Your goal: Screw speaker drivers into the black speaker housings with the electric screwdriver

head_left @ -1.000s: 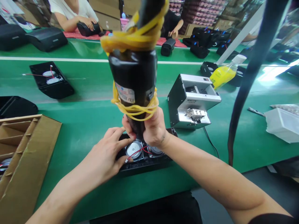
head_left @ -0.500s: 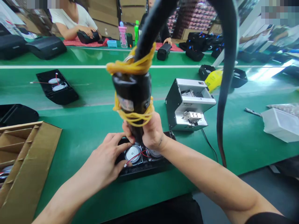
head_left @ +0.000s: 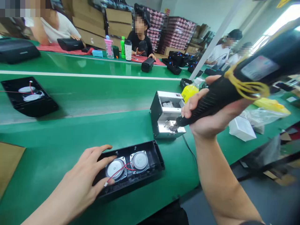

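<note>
A workshop with stacked cartons at the back holds a long green counter (head_left: 70, 131), and other people sit at its far edge with black cases and bottles before them. On the near part of the counter, close to the front edge, lies the black speaker housing (head_left: 131, 167), open side up, with two round speakers and a red wire inside. A second housing (head_left: 29, 97) of the same kind lies toward the left edge, well apart from the first. A grey screw feeder box (head_left: 166, 114) stands behind the near housing, to its right.

Half a second ago the electric screwdriver (head_left: 225, 90) stood upright over the housing, its tip down among the speakers. Now it is lifted away and lies nearly level, tilted, with its tip at the front of the feeder box. Yellow rubber bands are wound around its body.

The right hand (head_left: 211, 115) is closed around the ribbed grip of the screwdriver, as before, but it is now near the feeder box and no longer over the housing. The left hand (head_left: 82, 184) lies flat and open on the left end of the housing, fingers spread, one fingertip near the white connector of the wire; it has stayed in almost the same place.
</note>
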{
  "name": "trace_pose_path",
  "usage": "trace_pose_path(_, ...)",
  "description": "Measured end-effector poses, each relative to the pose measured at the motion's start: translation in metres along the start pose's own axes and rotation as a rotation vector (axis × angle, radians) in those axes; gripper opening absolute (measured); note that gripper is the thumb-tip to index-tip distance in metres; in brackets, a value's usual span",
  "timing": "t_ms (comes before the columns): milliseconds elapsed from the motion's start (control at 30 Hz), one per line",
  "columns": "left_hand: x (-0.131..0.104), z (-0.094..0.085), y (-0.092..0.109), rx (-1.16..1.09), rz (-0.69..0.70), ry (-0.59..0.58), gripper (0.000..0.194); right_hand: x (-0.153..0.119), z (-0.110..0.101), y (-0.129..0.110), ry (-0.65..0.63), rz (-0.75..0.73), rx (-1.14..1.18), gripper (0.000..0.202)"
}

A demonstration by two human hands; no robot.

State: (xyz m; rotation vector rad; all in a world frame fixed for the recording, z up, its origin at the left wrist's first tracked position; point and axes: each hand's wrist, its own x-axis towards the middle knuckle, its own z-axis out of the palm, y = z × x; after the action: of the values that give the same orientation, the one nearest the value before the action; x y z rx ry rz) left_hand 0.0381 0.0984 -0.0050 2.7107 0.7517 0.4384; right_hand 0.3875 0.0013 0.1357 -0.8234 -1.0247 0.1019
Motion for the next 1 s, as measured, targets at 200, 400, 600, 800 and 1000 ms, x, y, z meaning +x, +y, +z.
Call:
trace_pose_path(200,-0.001,-0.001,-0.012,-0.012,-0.004,-0.084,0.039,-0.002,-0.019,0.021,0.116,-0.004,-0.060,0.070)
trace_pose_path(400,-0.003,0.002,-0.017,-0.025,-0.072,-0.114,0.041,-0.007,-0.024,0.023,0.123,0.051,-0.026,0.077)
trace_pose_path(600,-0.008,0.000,-0.023,-0.097,-0.036,-0.100,0.049,-0.014,-0.025,0.017,0.124,0.050,-0.032,0.078)
trace_pose_path(800,-0.019,-0.001,-0.019,-0.116,-0.168,0.047,0.056,-0.019,-0.019,-0.002,0.062,0.082,-0.060,0.074)
trace_pose_path(1000,-0.017,-0.007,-0.008,-0.230,-0.247,0.015,0.052,-0.011,0.014,-0.028,-0.093,0.156,0.169,0.065)
